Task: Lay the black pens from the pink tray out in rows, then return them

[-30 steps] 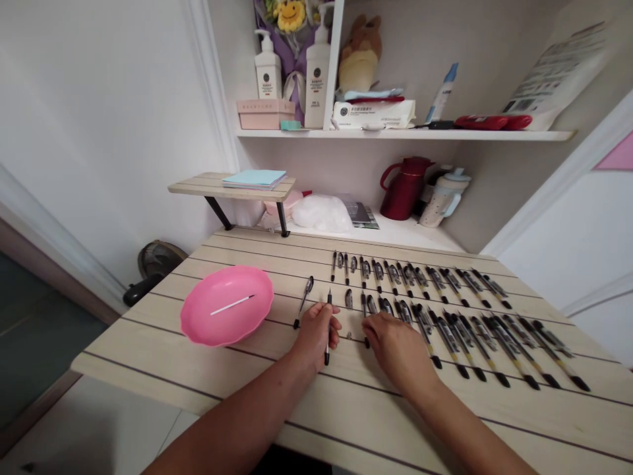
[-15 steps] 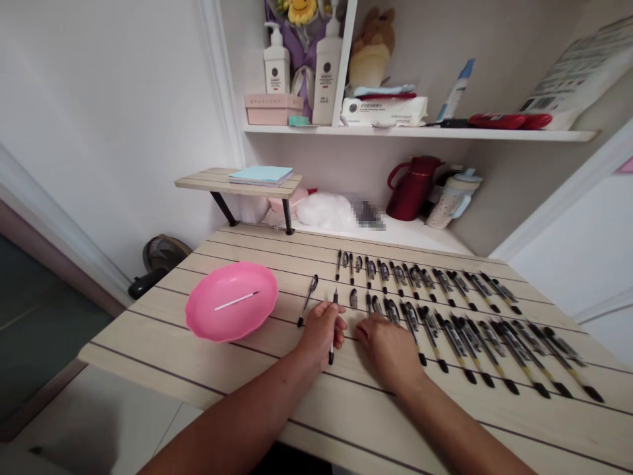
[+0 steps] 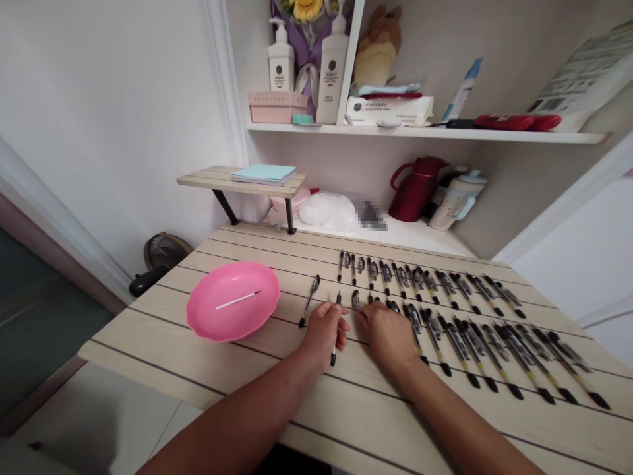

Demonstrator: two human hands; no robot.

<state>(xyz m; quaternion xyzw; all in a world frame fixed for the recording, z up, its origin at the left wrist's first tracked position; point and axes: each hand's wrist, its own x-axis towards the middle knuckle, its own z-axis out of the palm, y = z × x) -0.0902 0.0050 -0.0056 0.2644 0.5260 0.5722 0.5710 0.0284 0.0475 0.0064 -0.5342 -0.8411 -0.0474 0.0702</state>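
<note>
My left hand (image 3: 326, 333) is closed around a pen (image 3: 333, 356) without a cap; its tip points away from me and its black end sticks out below my fingers. Just right of it, my right hand (image 3: 390, 333) is lowered over the near row of pens, fingers bent together. Whatever lies under those fingers is hidden. A loose black pen cap (image 3: 355, 299) lies between the two hands, close to my right fingertips. Left of my left hand lies a capped pen (image 3: 309, 301). Farther left, a pink bowl (image 3: 198, 323) holds one slim white refill (image 3: 237, 301).
Uncapped pens and caps form a far row (image 3: 411, 284) and a near row (image 3: 487, 356) across the right of the striped table (image 3: 237, 402). A small raised stand (image 3: 202, 178) bears blue paper (image 3: 264, 173). A red jug (image 3: 413, 191) and a bottle (image 3: 452, 201) stand behind.
The view has shifted slightly. My right hand has moved a little away from me along the near row; my left hand keeps its hold on the pen.
</note>
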